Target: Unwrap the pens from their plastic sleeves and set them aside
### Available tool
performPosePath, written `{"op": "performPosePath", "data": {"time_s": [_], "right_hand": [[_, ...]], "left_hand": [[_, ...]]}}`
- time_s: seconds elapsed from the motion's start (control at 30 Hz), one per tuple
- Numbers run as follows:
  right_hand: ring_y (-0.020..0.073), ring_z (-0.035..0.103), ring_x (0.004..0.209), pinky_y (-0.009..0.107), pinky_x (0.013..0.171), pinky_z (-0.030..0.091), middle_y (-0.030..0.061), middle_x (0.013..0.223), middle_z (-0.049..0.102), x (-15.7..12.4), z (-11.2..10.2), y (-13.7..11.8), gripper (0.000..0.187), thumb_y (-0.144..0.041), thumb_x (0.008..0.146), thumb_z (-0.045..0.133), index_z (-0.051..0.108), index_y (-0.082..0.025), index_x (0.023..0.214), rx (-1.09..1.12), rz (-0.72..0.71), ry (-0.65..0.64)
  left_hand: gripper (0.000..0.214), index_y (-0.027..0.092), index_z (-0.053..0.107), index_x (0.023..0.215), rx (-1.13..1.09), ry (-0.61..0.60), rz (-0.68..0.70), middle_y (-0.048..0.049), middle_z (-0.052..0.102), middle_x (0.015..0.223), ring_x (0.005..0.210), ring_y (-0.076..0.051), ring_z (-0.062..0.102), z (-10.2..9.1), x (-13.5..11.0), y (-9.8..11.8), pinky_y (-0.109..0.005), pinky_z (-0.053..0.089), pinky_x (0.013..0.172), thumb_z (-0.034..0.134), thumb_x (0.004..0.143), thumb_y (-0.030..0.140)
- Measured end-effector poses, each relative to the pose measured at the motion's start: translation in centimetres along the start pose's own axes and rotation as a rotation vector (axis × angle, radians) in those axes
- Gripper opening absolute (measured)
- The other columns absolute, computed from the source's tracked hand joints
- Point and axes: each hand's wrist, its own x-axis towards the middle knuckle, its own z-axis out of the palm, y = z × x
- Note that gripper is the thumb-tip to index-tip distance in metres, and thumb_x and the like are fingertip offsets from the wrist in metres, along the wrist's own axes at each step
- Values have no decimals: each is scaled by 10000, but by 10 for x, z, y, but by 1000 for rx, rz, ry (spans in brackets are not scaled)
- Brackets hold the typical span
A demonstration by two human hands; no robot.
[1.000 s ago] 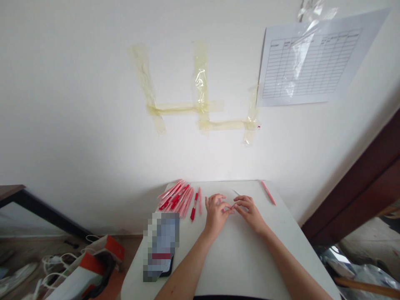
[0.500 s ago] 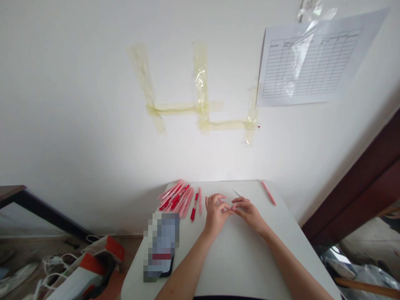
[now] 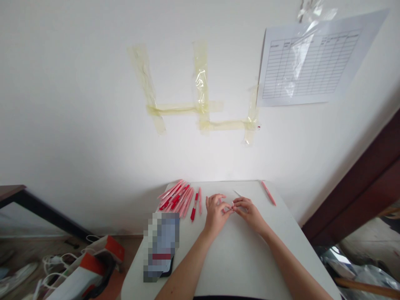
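Because the tiny pinkish-white piece (image 3: 233,204) looks light and slippery, the left hand (image 3: 215,212) and right hand (image 3: 249,211) pinch it; holding its ends should be best.

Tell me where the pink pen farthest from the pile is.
In the head view, the pink pen lies to the right of the right hand, near the far right corner of the table, one end close to the wall.

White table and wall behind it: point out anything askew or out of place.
The yellowed tape on the wall stands out: wrinkled, crooked strips with no paper visible beneath. On the table, one pink pen lies alone near the far right corner, apart from the pen heap on the left. Nothing looks spilled.
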Motion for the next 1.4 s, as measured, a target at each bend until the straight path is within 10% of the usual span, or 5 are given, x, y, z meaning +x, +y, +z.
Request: {"op": "performPosePath", "data": {"time_s": [0.3, 0.6, 1.4], "right_hand": [[278, 572, 1112, 501, 1023, 446, 82, 1066, 689, 0, 2, 6, 395, -642, 880, 578, 755, -289, 873, -37, -26, 51], [301, 513, 1125, 546, 994, 454, 97, 1030, 648, -2, -1, 8, 261, -496, 915, 595, 747, -291, 858, -161, -127, 76], [300, 499, 1146, 501, 941, 521, 104, 1072, 621, -5, -7, 2, 70, -251, 905, 628, 696, -240, 895, -472, -265, 150]], "left_hand": [[161, 264, 734, 824, 46, 3, -11, -50, 627, 1177, 1163, -255, 536, -6, 4, -7, -535, 380, 1099, 842, 705, 251], [454, 407, 744, 1030, 263, -82, 81, -19, 582, 1265, 1276, -278, 456, -22, 6, -26, -695, 191, 1185, 666, 781, 36], [74, 288, 730, 887, 200, -97, 48, -29, 617, 1233, 1244, -252, 510, -19, 6, -11, -685, 64, 1213, 746, 815, 283]]}}
